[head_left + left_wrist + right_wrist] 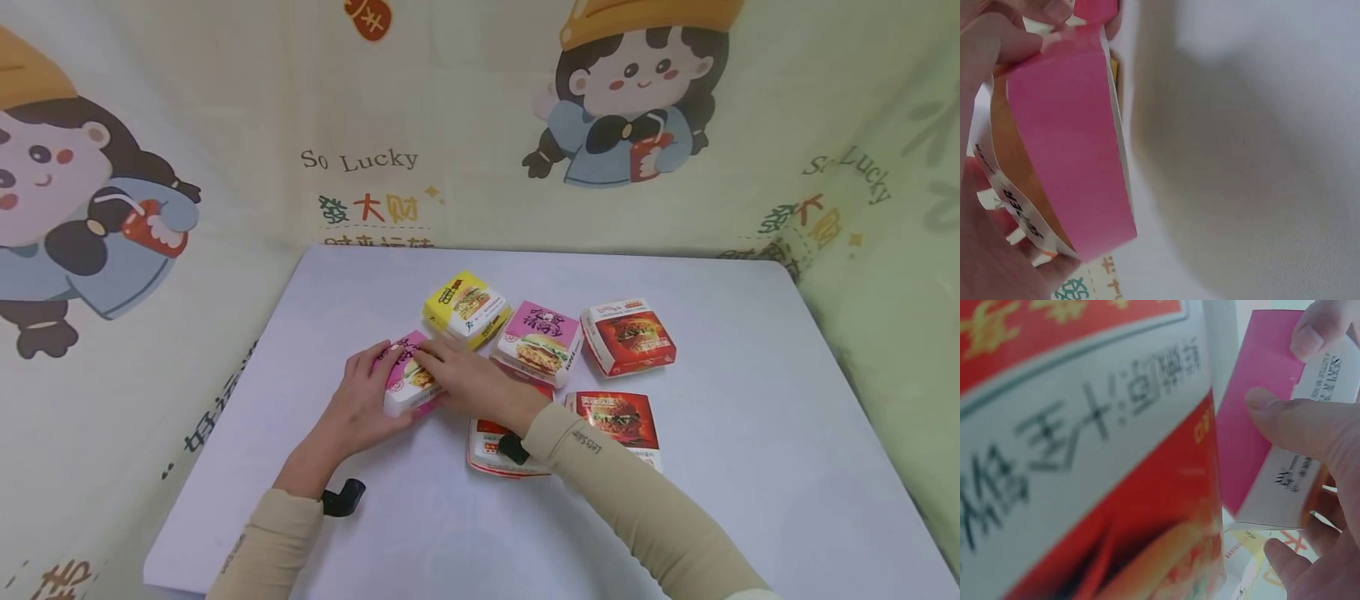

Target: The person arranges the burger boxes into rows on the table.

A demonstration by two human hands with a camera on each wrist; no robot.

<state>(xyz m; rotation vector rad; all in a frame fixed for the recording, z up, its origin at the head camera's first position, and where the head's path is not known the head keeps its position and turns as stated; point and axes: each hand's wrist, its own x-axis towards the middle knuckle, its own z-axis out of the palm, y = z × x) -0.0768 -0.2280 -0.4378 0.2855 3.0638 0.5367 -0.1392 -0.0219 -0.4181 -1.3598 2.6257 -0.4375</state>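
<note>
A pink-and-white burger box [411,390] with a burger picture on its lid is held between both hands at the left of the group. My left hand [366,402] grips its left side, fingers over the top and thumb at the near edge. From the right, my right hand [476,377] holds the same box by its right side. In the left wrist view the pink side [1072,144] faces the camera, and a brown inner part shows beside the "SUPER" flap. The right wrist view has the thumb on the pink panel [1250,381].
A yellow burger box [467,307] and another pink one [536,346] lie behind the right hand. Two red-and-white boxes [630,337], [617,419] are farther right. A third red-and-white box [487,458] is partly hidden under the right wrist. The white table [405,533] meets printed cloth.
</note>
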